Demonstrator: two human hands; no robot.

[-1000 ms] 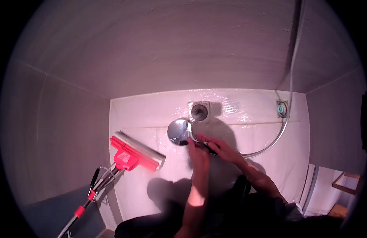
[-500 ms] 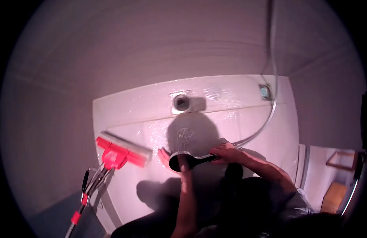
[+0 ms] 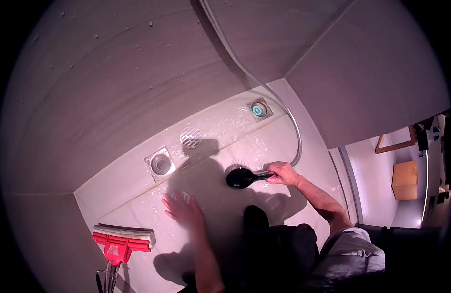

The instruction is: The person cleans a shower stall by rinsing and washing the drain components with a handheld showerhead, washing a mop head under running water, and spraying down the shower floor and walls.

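My right hand [image 3: 283, 174] is wrapped round the handle of a black shower head [image 3: 241, 178], whose dark back faces up above the wet floor. From it a metal hose [image 3: 297, 132] curves up along the wall. My left hand [image 3: 184, 209] is held apart from it, over the floor to the left, with its fingers spread and nothing in them. Ahead lie an open square drain [image 3: 160, 164], a round slotted drain cover [image 3: 191, 137] and a second drain with a turquoise insert [image 3: 258, 110].
A red sponge mop [image 3: 119, 244] stands at the lower left. Tiled walls [image 3: 113, 97] enclose the wet floor [image 3: 137, 215]. At the right, beyond a raised threshold, are a wooden box [image 3: 405, 180] and a wooden frame [image 3: 399, 146]. My dark shoe [image 3: 255, 216] is below the shower head.
The view has turned and shifted right. The shower head has flipped from its shiny side to its dark back, and my left hand has moved away from it.
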